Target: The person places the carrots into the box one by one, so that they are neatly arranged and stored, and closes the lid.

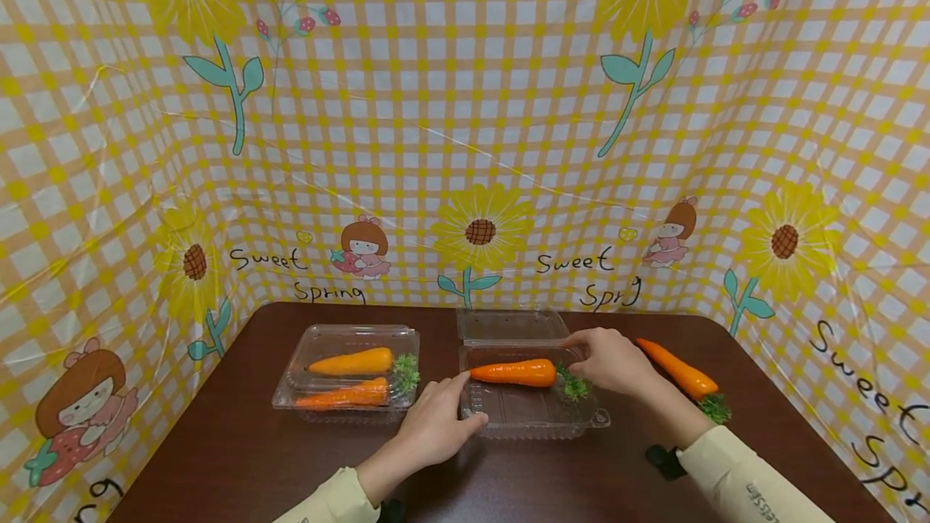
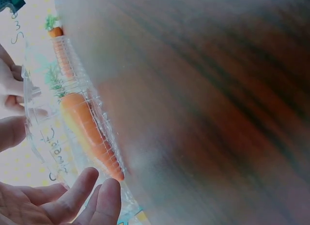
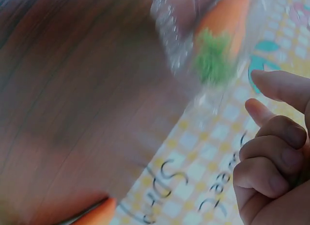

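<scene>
Left hand (image 1: pixel 436 426) and right hand (image 1: pixel 610 357) flank a boxed carrot (image 1: pixel 514 373)

Fingers extended and thumb spread wide, the left hand is at the left side of an open clear clamshell box (image 1: pixel 530 428); how firmly it touches the wall, I cannot tell. The right hand is at the box's far right corner, thumb and index finger parted, other fingers curled in, holding nothing, just beside the carrot's leafy green top (image 1: pixel 576 386). That carrot lies in the base, tip pointing left. The lid (image 1: pixel 508 324) is folded back near the far edge of the dark brown counter (image 1: pixel 240 442).

Toward the counter's left edge, a closed clamshell box (image 1: pixel 286 404) contains a yellowish carrot (image 1: pixel 354 361) at the far side and an orange carrot (image 1: pixel 349 394) at the near side. Near the counter's right edge lies a loose carrot (image 1: pixel 677 370), tip toward the far edge. Beyond rises a checked sunflower backdrop (image 1: pixel 414 160).
</scene>
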`<state>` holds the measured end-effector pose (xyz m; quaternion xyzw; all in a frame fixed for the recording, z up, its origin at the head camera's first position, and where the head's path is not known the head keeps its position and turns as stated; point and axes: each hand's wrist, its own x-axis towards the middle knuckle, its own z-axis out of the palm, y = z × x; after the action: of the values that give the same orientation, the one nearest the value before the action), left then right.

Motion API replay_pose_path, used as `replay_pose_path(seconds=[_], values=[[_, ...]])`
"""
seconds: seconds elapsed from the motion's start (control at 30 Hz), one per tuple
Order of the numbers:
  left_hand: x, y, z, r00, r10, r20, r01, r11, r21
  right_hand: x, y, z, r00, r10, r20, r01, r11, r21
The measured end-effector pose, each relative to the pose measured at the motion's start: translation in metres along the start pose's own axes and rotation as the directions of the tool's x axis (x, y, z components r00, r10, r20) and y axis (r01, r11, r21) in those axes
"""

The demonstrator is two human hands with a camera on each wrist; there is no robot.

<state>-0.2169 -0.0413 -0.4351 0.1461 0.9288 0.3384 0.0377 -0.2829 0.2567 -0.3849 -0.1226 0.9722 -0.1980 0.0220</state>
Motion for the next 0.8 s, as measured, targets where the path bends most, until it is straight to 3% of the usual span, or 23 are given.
replay_pose_path(seconds=[0.27, 0.8], values=[[0.001, -0.001, 0.003, 1.000, -0.015, 0.000, 0.015, 1.000, 0.009, -0.016, 0.040, -0.023, 0.996, 0.058, -0.069, -0.047, 0.986, 0.157], [0.001, -0.003, 0.005, 1.000, -0.002, -0.010, 0.002, 1.000, 0.019, -0.041, 0.106, -0.049, 0.974, 0.198, -0.114, -0.173, 0.965, 0.197]])
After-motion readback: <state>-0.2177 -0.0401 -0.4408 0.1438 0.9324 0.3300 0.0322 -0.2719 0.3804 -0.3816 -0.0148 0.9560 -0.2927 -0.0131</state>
